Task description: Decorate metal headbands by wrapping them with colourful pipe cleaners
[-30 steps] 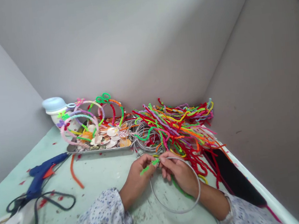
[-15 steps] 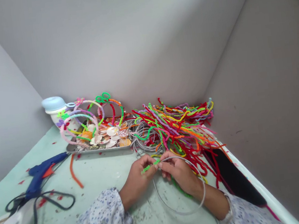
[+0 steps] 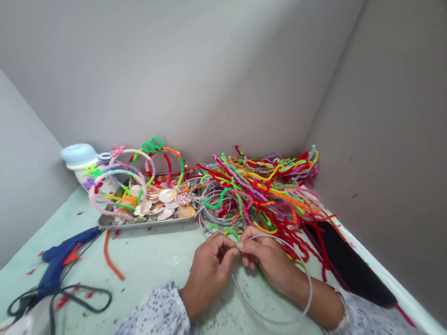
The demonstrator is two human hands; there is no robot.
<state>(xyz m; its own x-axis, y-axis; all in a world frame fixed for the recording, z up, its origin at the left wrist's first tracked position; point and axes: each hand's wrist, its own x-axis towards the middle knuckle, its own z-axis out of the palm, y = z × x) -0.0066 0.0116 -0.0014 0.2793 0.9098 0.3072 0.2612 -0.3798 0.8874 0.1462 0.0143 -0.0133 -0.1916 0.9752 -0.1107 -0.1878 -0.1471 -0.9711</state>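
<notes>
A thin grey wire hoop (image 3: 285, 323) loops below my fingers and across my right wrist. Its joint lies between my two hands, where a fuzzy green pipe cleaner (image 3: 232, 234) is wrapped or held against it. My left hand (image 3: 212, 264) is closed in a pinch at this joint, thumb against the forefinger. My right hand (image 3: 269, 257) pinches the hoop from the other side, its fingertips almost touching the left ones. The pipe cleaner's free end pokes up above the fingertips, and more green shows under my right palm. The exact contact is hidden by my fingers.
Behind my hands lie a coil of grey wire (image 3: 217, 220) and a heap of coloured pipe cleaners (image 3: 270, 189). A metal tray (image 3: 152, 223) holds shells and decorated hoops. On the left are a blue glue gun (image 3: 58, 264), an orange pipe cleaner (image 3: 112, 260) and a lidded jar (image 3: 79, 158).
The green pipe cleaner's free end has swung from lying across my left fingers to standing up beyond the fingertips. My left hand has turned slightly; my right hand hardly moved.
</notes>
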